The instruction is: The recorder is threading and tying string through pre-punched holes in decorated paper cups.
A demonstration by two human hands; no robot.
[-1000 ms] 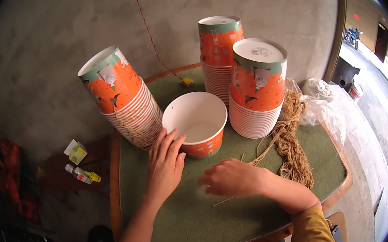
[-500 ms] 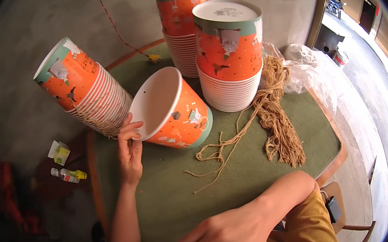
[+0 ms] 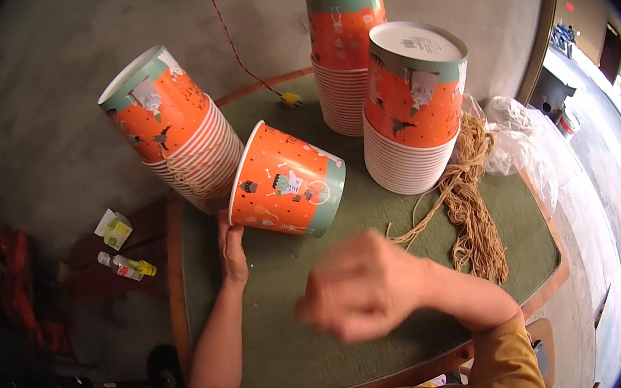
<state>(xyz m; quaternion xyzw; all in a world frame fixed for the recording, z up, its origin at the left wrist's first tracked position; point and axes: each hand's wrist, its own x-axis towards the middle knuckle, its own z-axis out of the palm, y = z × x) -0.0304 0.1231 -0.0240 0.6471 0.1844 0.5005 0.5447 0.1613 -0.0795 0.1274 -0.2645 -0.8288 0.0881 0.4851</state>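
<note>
1. Bucket (image 3: 286, 181), orange paper with a green base band, is lying tipped on its side at centre frame, mouth facing left, on the green table (image 3: 288, 334).
2. Left hand (image 3: 231, 243) is gripping its lower rim, fingers curled on the edge.
3. Right hand (image 3: 363, 286) is hovering blurred in the lower middle, loosely closed; I cannot tell whether it is pinching anything.
4. Twine (image 3: 469, 206) is lying loose at right; no cord is showing on the bucket, so stringing looks undone.
5. Three upturned stacks (image 3: 409, 117) are standing behind.
6. Concrete floor (image 3: 41, 117) is surrounding the table; small bottles (image 3: 125, 265) are lying lower left.
</note>
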